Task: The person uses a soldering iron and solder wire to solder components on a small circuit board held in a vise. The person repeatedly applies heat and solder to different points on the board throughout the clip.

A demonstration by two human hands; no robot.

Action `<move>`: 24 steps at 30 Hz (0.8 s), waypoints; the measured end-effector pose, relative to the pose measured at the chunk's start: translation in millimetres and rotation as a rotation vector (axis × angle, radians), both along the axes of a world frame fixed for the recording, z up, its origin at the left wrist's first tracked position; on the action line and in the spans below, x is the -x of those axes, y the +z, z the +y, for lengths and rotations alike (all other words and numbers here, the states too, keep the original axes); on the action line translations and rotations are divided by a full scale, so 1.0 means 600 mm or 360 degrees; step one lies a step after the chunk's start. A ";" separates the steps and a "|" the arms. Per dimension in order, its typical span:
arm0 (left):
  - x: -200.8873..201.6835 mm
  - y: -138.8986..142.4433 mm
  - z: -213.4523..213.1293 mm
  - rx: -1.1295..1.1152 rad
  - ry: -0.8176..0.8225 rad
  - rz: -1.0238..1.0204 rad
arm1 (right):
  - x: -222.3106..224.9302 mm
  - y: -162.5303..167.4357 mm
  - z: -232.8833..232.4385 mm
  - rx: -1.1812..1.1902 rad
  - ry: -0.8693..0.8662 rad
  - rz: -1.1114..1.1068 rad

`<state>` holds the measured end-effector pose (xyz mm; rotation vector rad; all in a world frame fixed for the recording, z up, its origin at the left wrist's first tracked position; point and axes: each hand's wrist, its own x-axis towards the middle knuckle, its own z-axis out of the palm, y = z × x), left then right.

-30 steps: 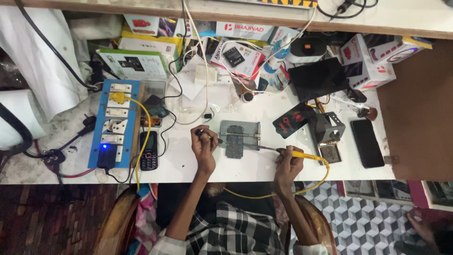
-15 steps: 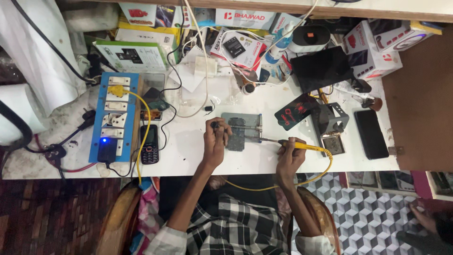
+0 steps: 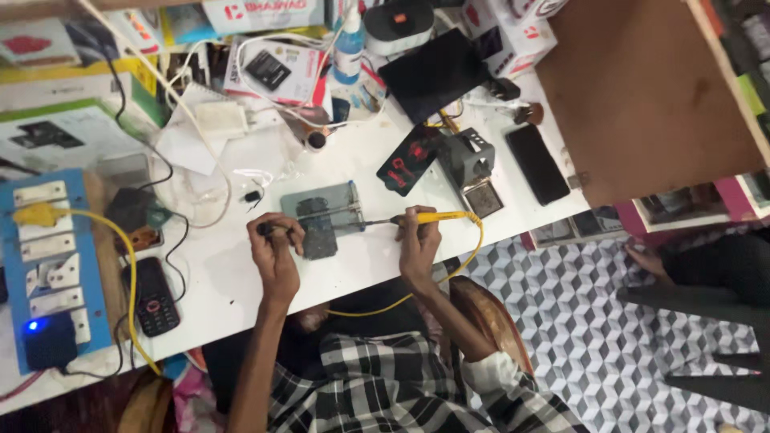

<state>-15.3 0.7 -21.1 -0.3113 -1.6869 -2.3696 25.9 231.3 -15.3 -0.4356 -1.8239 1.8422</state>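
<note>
My right hand grips a yellow-handled soldering iron whose yellow cord loops off the table edge. Its tip points left at a small dark circuit board clamped on a grey metal holder plate on the white table. My left hand is closed on a thin dark tool at the board's left edge.
A blue power strip with a yellow plug lies at the left, a black keypad phone beside it. A grey soldering stand, a black smartphone, boxes, cables and a bottle crowd the back. Another person's foot rests on the patterned floor.
The view has swung and tilted, so the table now slopes across the frame. Both hands stay at the board; the left hand has shifted slightly along its left edge.
</note>
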 end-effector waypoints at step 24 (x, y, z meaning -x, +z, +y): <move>-0.008 0.020 0.028 0.0279 0.0060 0.0005 | -0.001 0.019 0.012 0.0083 0.0016 -0.0018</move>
